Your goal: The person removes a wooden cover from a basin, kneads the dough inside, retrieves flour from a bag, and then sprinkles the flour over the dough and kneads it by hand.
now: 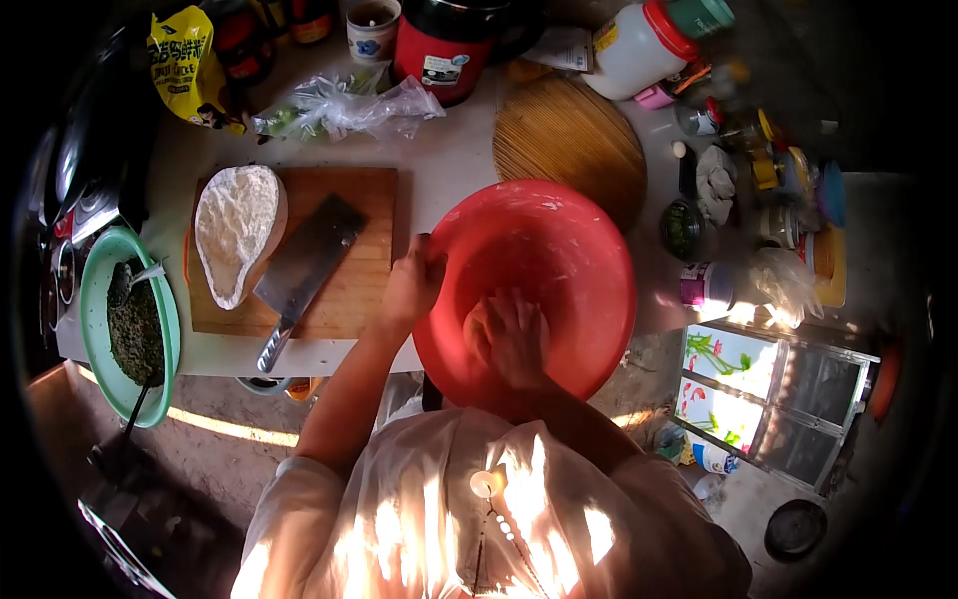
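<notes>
A large red basin [589, 260] sits at the table's front edge, close against my body. My left hand [412, 288] is closed on its left rim. Inside the basin, my right hand [517, 337] presses on a pale lump of dough [477, 329], its fingers curved over the top. The hand covers much of the lump. White smears mark the basin's inner wall. To the left, a wooden cutting board [344, 314] carries a cleaver [311, 258] and a white container of flour [238, 225].
A green basin [95, 299] of dark chopped filling stands far left. Behind are a round wooden lid [569, 135], a crumpled plastic bag [349, 105], a yellow packet [190, 65] and a red pot [444, 60]. Jars and a white tub [639, 50] line the right side.
</notes>
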The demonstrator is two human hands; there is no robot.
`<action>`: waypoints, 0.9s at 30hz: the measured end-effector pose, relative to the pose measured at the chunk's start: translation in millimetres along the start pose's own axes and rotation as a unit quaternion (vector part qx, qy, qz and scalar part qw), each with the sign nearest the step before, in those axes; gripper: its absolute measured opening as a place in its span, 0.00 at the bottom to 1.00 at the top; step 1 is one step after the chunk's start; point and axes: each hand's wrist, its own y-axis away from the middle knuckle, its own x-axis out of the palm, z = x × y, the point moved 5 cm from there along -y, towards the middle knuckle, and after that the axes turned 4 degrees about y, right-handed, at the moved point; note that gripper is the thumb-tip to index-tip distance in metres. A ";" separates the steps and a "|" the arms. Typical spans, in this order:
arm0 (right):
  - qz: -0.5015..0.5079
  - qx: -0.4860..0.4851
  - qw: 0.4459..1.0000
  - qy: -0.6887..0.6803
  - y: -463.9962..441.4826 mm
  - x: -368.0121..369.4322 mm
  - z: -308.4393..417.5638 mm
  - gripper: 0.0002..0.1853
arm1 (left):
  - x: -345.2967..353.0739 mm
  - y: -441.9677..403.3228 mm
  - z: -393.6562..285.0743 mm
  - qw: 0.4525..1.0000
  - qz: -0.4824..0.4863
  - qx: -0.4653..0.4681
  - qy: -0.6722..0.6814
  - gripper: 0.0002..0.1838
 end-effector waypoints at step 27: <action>0.009 -0.043 0.999 0.025 19.4 -20.2 -8.6 0.21 | 7.0 -9.2 -2.0 1.000 0.015 -0.016 0.015 0.13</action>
